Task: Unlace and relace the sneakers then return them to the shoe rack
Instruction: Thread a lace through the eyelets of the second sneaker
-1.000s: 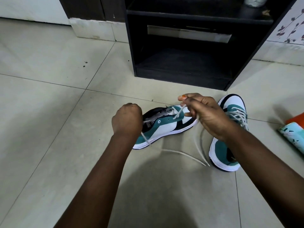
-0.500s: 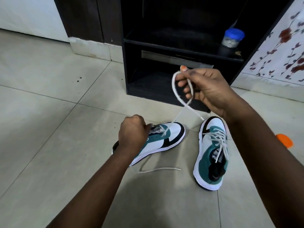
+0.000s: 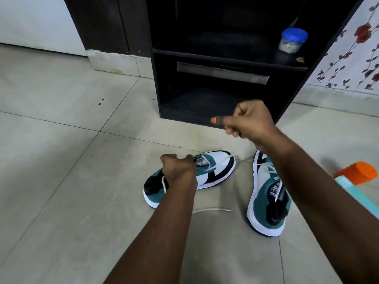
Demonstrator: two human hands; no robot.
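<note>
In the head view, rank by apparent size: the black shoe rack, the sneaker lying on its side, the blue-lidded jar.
1. black shoe rack, by far the largest
2. sneaker on its side
3. blue-lidded jar, smallest, though it sits farther from the camera

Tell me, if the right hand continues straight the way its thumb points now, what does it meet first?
The right hand is raised, thumb pointing left in the picture, across the rack's lower front. That way looks free: only bare floor lies beyond. Depth is unclear, so it may brush the rack's bottom edge.
</note>
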